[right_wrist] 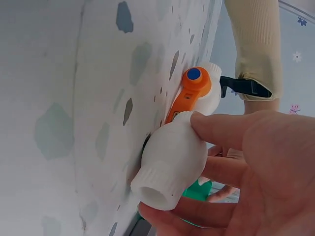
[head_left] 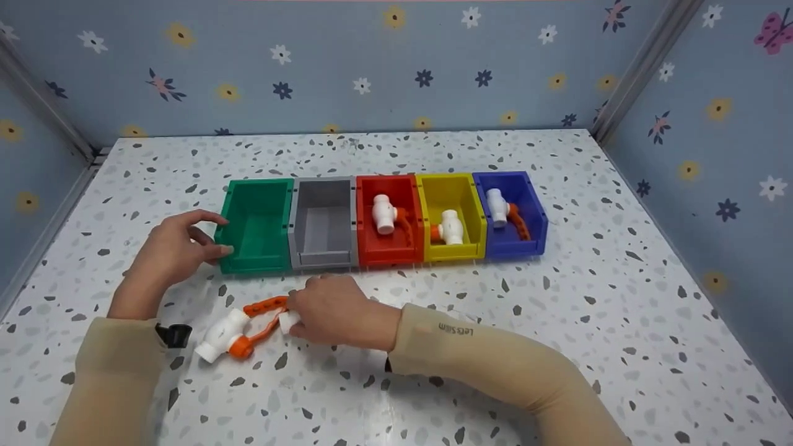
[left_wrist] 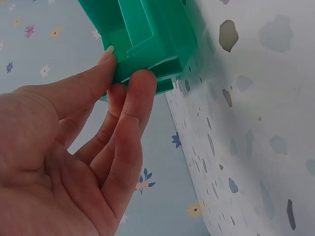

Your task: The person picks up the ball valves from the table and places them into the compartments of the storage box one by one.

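At the row's left end stands a green bin [head_left: 255, 265]. My left hand [head_left: 170, 248] pinches this bin's left side wall, with the thumb on the inner side of the rim in the left wrist view. In front of the row, my right hand [head_left: 337, 310] grips a white ball valve [right_wrist: 170, 147] by its body, thumb on one side and fingers on the other, low over the table. Its handle is mostly hidden by the hand in the head view. Another white ball valve with an orange handle [head_left: 223, 334] lies on the table just to its left.
Right of the green bin stand a grey bin [head_left: 325, 259], a red bin [head_left: 391, 255], a yellow bin [head_left: 455, 251] and a blue bin [head_left: 517, 248], side by side. The red, yellow and blue ones each hold one orange-handled valve. Flowered panels [head_left: 372, 56] border the speckled table [head_left: 619, 347].
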